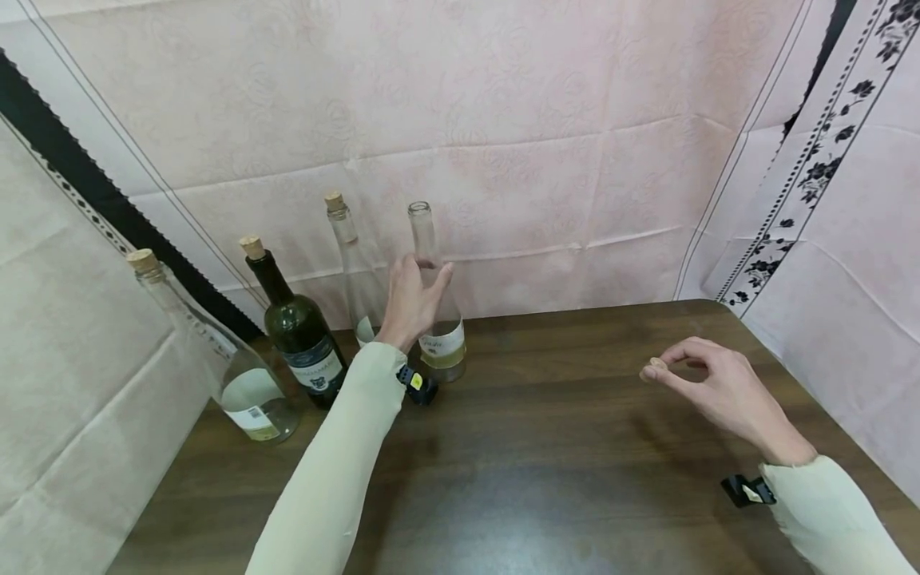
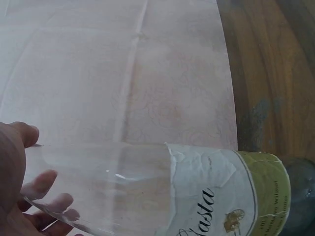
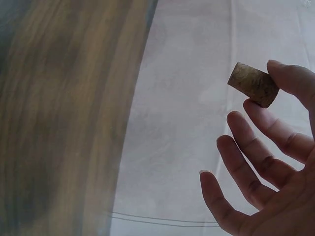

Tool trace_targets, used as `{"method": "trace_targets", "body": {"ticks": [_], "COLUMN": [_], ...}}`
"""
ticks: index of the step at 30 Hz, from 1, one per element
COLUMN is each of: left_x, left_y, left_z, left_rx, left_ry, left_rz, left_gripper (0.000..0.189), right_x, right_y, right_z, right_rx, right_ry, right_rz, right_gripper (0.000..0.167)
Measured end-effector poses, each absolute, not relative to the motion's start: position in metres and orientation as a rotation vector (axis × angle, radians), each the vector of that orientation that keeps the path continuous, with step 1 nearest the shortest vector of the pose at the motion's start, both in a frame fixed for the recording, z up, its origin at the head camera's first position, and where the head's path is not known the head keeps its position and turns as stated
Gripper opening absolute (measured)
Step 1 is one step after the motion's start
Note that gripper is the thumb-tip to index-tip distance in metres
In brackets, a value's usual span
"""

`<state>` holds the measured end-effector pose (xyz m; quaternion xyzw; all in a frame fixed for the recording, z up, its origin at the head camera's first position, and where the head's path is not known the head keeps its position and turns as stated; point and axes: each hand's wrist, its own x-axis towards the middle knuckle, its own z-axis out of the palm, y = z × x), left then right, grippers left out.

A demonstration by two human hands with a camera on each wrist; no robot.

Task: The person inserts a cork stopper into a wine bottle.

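My left hand [image 1: 413, 299] grips a clear glass bottle [image 1: 446, 345] around its upper body. That bottle stands upright at the back of the table, and its mouth has no cork in it. The left wrist view shows its white and olive label [image 2: 211, 191] and the fingers [image 2: 47, 182] curled around the glass. Over the right part of the table, my right hand [image 1: 726, 387] pinches a cork [image 3: 253, 84] between thumb and index finger. In the right wrist view the other fingers are spread apart from it.
Left of the gripped bottle stand a corked clear bottle [image 1: 359, 271], a corked dark green wine bottle [image 1: 298, 327] and another corked clear bottle [image 1: 255, 391]. The brown wooden table [image 1: 532, 463] meets a pale cloth backdrop [image 1: 503, 160] at the back and sides.
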<state>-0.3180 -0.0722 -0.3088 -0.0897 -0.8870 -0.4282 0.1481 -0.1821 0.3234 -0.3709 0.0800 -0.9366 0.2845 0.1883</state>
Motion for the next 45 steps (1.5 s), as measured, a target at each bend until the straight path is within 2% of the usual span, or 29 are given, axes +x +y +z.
{"method": "trace_targets", "body": {"ticks": [14, 30, 45], "left_x": [-0.293, -0.26, -0.232], "left_y": [-0.076, -0.079, -0.076], "left_z": [-0.311, -0.311, -0.314], "left_rx": [-0.341, -0.421, -0.489], "left_ry": [-2.574, -2.609, -2.584], "left_rz": [-1.225, -1.202, -1.212], "left_gripper": [0.058, 0.059, 0.047], "right_x": [-0.175, -0.163, -0.157], "right_y": [0.302, 0.28, 0.253], "right_z": [-0.348, -0.318, -0.287], "right_rx": [0.306, 0.497, 0.569], "right_ry": [-2.539, -2.418, -2.338], "right_rz": [0.874, 0.854, 0.91], "right_gripper": [0.004, 0.019, 0.024]}}
